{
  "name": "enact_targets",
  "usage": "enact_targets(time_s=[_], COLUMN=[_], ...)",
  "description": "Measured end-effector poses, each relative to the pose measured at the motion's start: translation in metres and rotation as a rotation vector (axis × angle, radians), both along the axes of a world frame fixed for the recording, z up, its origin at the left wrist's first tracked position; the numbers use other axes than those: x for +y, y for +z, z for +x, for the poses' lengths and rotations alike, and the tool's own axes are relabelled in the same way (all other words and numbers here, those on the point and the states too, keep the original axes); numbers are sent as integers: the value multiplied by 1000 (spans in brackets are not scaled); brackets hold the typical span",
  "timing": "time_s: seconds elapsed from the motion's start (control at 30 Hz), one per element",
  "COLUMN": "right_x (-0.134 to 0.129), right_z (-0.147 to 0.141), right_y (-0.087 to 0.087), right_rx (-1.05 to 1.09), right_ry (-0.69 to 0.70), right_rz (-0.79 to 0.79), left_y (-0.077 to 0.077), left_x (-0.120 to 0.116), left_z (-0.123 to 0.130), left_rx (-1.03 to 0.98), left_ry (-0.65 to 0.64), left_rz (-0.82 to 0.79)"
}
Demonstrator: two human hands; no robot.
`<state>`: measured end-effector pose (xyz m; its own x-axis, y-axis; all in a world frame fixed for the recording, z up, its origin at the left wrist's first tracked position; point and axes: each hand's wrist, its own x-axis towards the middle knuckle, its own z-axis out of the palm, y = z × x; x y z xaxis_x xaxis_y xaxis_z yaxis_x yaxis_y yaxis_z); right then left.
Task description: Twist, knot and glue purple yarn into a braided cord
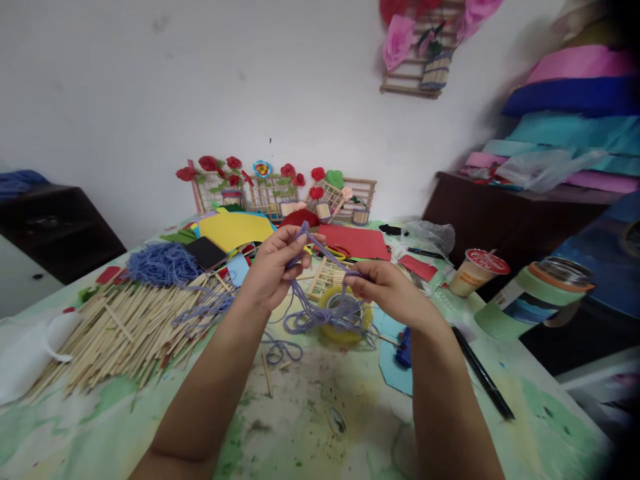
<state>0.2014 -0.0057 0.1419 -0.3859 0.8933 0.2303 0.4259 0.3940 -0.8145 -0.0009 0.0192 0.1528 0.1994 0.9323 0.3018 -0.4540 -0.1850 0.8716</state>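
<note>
Pinched closed on purple yarn (325, 251), the left hand (280, 263) and right hand (377, 283) stretch a strand between them, above a yellow tape roll (327, 331) on the paint-stained tabletop (310, 417).

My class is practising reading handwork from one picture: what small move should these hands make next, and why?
Probably the right hand should ease its strand gently outward while the left hand holds firm: purple yarn runs between their fingertips, and below them more lies looped and tangled over the yellow roll, where a hard tug might tighten it.
</note>
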Motion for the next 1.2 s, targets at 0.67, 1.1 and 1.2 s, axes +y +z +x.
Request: enact_targets(time_s=[0.67,1.1,1.2], right_x=[-27,-23,-5], right_z=[22,-6,-29], right_y=[14,17,-3], right_rx=[394,196,471], right_ry=[100,340,-74], right_rz=[50,172,80], left_y=[3,3,-1], left_x=[29,4,-6], left_z=[-36,-9,5], left_rx=[-230,-46,28], left_ry=[328,-103,-225], left_rz=[4,-112,-108])
